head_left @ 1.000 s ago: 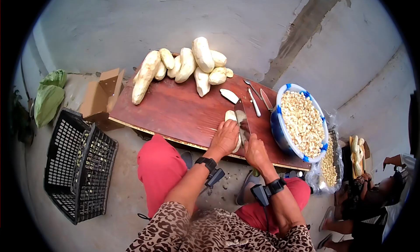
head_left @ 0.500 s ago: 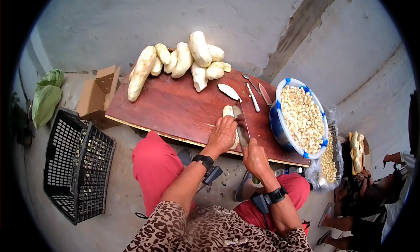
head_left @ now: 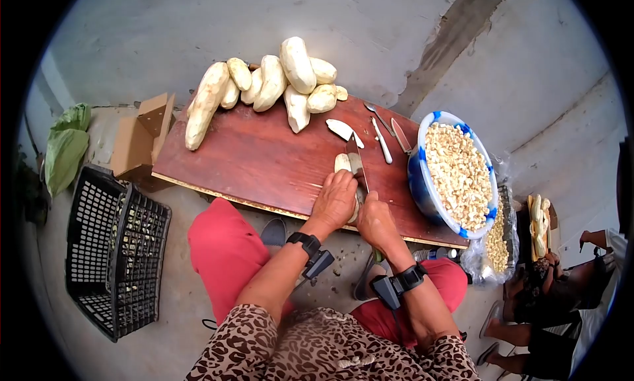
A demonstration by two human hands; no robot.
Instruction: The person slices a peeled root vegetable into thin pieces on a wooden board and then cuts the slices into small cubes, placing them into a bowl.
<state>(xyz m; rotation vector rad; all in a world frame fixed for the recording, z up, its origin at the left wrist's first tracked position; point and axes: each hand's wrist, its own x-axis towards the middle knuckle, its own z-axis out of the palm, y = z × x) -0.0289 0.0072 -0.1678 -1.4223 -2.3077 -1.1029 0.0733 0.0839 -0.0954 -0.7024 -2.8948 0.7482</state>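
Note:
My left hand (head_left: 335,199) is closed over a long slice of peeled tuber (head_left: 342,162), pinning it flat on the brown board table (head_left: 264,153). In my right hand (head_left: 379,224) is the handle of a large knife (head_left: 356,161); its blade lies along the right side of the slice, close to my left fingers. Whether the edge is inside the slice cannot be made out. Beyond the blade tip rests another cut tuber piece (head_left: 343,131). A white-handled knife (head_left: 381,142) and a peeler-like tool (head_left: 400,135) lie to the right.
Several whole peeled tubers (head_left: 271,83) are heaped along the table's back edge. A blue-and-white basin (head_left: 422,176) of diced pieces (head_left: 457,176) stands at the right end. Left are a cardboard box (head_left: 139,143) and a black crate (head_left: 142,249). Another person (head_left: 581,295) is at far right.
My right hand and the knife have shifted slightly left, bringing the blade nearer my left fingers. My left hand still presses on the slice. The whole view has shifted a little.

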